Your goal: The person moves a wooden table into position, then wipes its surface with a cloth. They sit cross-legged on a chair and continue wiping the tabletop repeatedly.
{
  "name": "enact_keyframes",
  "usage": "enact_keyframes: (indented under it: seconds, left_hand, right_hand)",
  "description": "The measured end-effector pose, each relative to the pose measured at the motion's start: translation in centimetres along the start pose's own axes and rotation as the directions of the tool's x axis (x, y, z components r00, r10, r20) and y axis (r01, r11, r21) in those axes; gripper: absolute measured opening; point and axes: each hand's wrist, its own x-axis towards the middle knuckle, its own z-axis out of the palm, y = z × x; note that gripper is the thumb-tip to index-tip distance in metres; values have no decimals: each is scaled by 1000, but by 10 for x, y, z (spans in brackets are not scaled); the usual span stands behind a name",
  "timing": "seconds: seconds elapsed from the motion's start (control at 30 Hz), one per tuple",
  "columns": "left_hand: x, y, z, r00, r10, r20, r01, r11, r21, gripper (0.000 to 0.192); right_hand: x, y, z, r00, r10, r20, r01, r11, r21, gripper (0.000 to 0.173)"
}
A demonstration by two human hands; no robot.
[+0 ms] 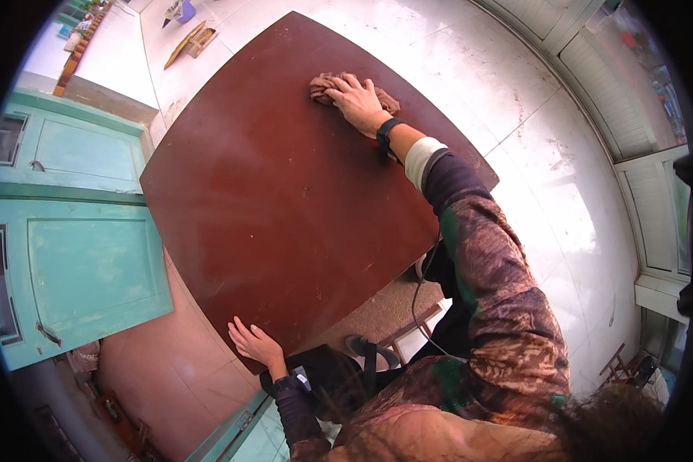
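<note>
A dark red-brown wooden tabletop [265, 190] fills the middle of the view, with small pale specks and scuffs on its surface. My right hand [359, 104] is on a crumpled brown cloth [325, 88], pressing it to the far right part of the tabletop, fingers spread over the fabric. A black band is around my right wrist. Near the closest left edge of the tabletop rests my left hand [258, 345], its fingers apart and nothing in it.
Turquoise double doors [92, 265] stand on the left, close to the tabletop's edge. A dark cable [417, 300] hangs beside my right arm. A wooden stool [407, 335] is partly visible under the near edge. Wooden pieces [190, 45] lie on the pale tiled floor [531, 150].
</note>
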Motion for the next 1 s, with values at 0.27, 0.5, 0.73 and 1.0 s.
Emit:
enact_keyframes:
  seconds: [0.27, 0.5, 0.73, 1.0]
  left_hand:
    - [0, 0, -5, 999, 50, -11, -50, 998, -39, 49]
    - [0, 1, -4, 999, 34, 6, -33, 999, -43, 51]
    - [0, 1, 1, 1000, 12, -20, -11, 1000, 17, 50]
    - [0, 0, 5, 1000, 0, -18, 0, 1000, 7, 50]
  right_hand:
    - [70, 74, 34, 992, 128, 8, -127, 989, -78, 45]
    - [21, 112, -3, 959, 260, 114, -266, 963, 37, 42]
    - [-97, 106, -68, 941, 256, 220, -278, 958, 77, 43]
    - [-204, 64, -109, 942, 261, 211, -261, 965, -30, 54]
